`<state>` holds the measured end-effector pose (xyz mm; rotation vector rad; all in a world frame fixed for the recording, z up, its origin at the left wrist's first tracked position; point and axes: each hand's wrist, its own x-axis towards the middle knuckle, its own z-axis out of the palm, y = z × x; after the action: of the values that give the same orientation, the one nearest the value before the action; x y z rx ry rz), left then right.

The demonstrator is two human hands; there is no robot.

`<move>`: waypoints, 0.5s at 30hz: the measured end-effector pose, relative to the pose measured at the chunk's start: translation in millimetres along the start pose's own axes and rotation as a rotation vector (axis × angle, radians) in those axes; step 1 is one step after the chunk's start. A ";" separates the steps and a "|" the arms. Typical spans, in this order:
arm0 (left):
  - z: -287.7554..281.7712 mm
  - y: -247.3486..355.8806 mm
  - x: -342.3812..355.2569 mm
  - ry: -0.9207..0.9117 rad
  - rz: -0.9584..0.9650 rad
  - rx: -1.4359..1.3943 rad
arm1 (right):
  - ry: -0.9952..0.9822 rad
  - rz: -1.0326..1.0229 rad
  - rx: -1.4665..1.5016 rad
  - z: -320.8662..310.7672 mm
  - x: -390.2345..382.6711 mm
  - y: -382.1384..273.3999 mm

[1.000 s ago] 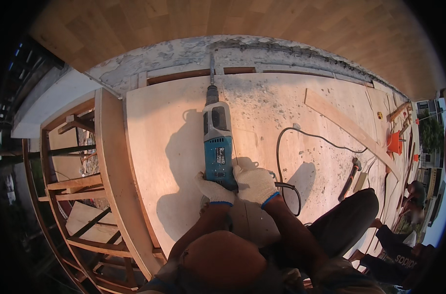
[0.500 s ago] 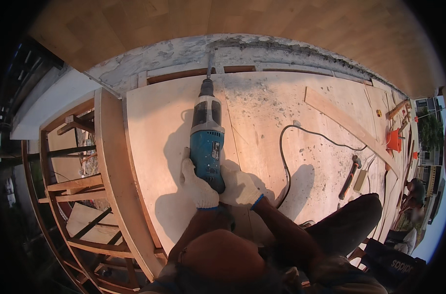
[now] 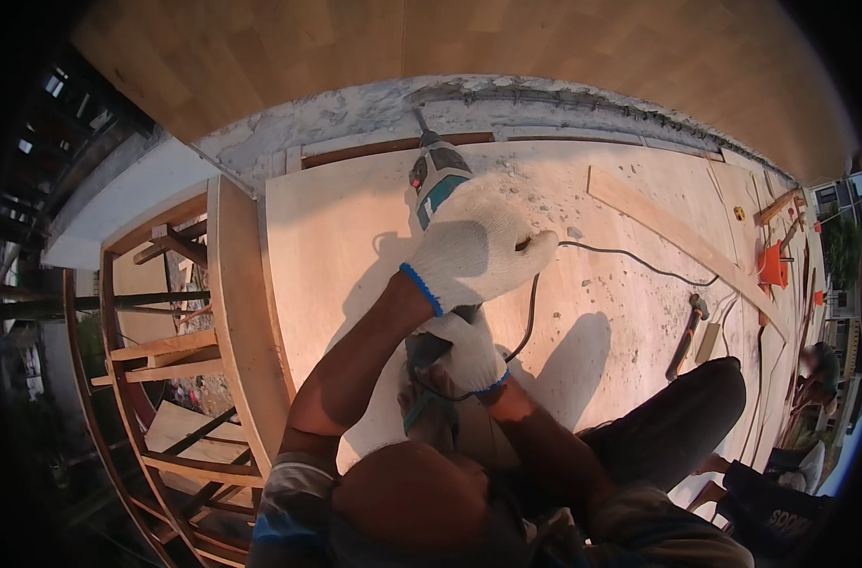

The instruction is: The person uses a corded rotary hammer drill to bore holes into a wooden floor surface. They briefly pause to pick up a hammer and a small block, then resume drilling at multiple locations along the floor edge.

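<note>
A teal-and-grey hammer drill (image 3: 441, 177) points away from me, its long bit (image 3: 420, 118) against or just over the rough concrete strip (image 3: 336, 118). My right hand (image 3: 471, 348), in a white knit glove, is wrapped round the tool's dark rear handle. Across the drill's body reaches my left hand (image 3: 483, 241), gloved the same way, and it hides most of the housing. Its fingertips come together at the right with a small dark gap between them; whatever they hold, if anything, cannot be made out. A black cord (image 3: 533, 317) runs beside the right hand.
Concrete crumbs lie scattered over the plywood sheet (image 3: 327, 218). On the right are a loose plank (image 3: 682, 251), a hammer (image 3: 688, 336) and an orange container (image 3: 773, 266). An open timber frame (image 3: 237, 312) stands at left. Another person (image 3: 817, 374) crouches far right.
My left hand has left the drill's left side and crossed over its body to the right. The drill has tilted, its front lying farther right. My right hand has moved slightly nearer its rear.
</note>
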<state>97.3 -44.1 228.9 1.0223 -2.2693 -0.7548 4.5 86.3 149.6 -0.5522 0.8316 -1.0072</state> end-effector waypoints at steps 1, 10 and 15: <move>9.7 12.9 19.3 -0.273 -0.050 0.077 | -0.005 -0.036 0.157 -11.7 -2.9 7.8; 228.0 -34.9 44.4 -0.903 0.092 0.551 | 0.398 0.058 0.754 -73.5 -4.7 63.6; 265.9 -46.9 45.8 -0.897 0.101 0.573 | 0.259 -0.056 0.918 -126.7 11.0 104.4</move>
<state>-81.8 -35.0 21.9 0.8783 -3.4253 -0.5883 -42.5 118.7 -4.7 0.3472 0.4914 -1.3925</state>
